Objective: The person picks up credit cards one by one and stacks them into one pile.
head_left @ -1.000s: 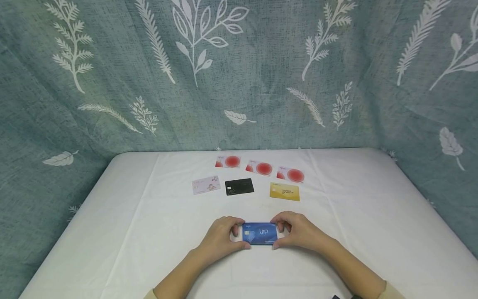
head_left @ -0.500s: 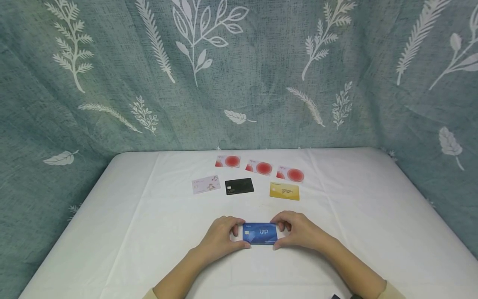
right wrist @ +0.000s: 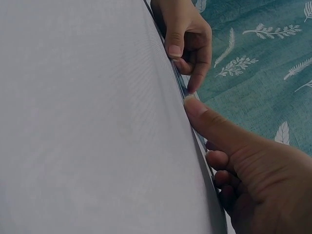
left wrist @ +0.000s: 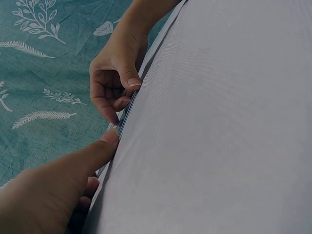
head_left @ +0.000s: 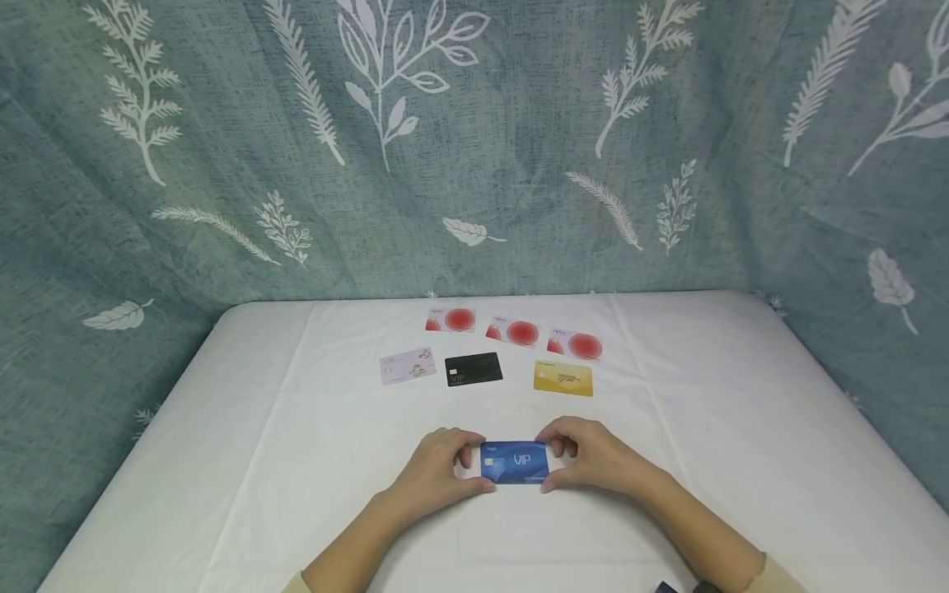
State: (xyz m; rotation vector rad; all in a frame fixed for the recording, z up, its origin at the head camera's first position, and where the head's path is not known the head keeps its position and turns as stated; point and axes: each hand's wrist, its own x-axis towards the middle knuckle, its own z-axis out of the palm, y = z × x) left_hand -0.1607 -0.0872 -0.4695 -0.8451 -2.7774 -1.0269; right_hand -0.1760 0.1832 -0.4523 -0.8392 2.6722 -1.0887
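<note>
A blue VIP card lies flat near the front middle of the white table, its chip side up. My left hand pinches its left end between thumb and index finger. At the right end my right hand does the same, thumb at the near edge and index finger at the far edge. In the left wrist view my left hand is close at the lower left. The right wrist view has my right hand at the lower right. From both wrists the card shows only as a thin edge.
Beyond the hands lie a pale pink card, a black VIP card and a gold card. Behind them is a row of three red-and-pink cards. A patterned green curtain hangs behind the table.
Both hands keep the same grip on the blue card. The whole head view has shifted very slightly; the other cards lie as before.
</note>
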